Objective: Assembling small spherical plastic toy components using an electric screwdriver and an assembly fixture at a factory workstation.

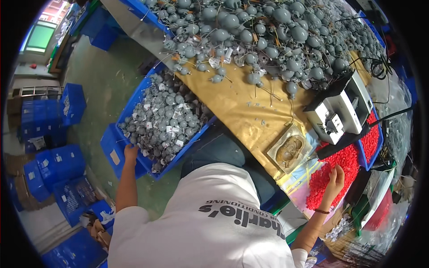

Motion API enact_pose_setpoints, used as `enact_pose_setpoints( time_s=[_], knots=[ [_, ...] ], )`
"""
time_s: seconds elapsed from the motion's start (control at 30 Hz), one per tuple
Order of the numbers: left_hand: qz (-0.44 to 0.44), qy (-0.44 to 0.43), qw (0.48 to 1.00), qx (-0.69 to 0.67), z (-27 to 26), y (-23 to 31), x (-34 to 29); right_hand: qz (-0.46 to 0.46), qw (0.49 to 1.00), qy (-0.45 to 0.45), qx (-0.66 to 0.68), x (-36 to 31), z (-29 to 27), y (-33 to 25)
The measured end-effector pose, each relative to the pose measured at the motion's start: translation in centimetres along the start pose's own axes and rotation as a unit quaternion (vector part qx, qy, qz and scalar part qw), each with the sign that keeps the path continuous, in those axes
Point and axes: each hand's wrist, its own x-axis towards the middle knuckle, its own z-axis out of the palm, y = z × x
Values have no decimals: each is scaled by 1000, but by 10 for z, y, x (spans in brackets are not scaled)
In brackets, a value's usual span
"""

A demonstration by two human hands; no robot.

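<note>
My left hand is at the left rim of a blue crate heaped with grey round pieces and small white tags. Its fingers are too small and partly hidden to tell what they hold. On the right, my right hand hovers over or touches a spread of small red pieces. Its fingers are curled together, and anything between them is hidden. A square clear block with a brownish oval hollow lies on the table, left of that hand.
Glossy grey balls with thin wires pile up across the far table, on a yellow-brown cover. A white-and-black device stands at the right, near a blue tray of red pieces. Blue bins stack at the left.
</note>
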Motion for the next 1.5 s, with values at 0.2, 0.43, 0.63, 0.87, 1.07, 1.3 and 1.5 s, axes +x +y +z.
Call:
enact_pose_setpoints(
  time_s=[0.2,0.43,0.63,0.87,1.07,1.3,1.5],
  knots=[
    [397,52,911,-102,72,178,-27,-196,913,-38,-355,-3,17,-36],
    [805,-111,581,-45,138,399,-280,-192,908,-37,-371,3,31,-53],
    [859,-77,506,3,216,458,-360,-207,909,-15,-362,0,34,-50],
    [878,88,432,187,290,504,-399,-187,916,-24,-355,-3,33,-53],
    [881,98,393,243,296,519,-404,-174,922,-40,-343,-3,33,-57],
    [922,-68,374,73,222,445,-376,-176,911,-36,-372,-2,35,-57],
    [911,-145,359,141,208,413,-328,-167,905,-51,-389,0,40,-55]
  ],
)
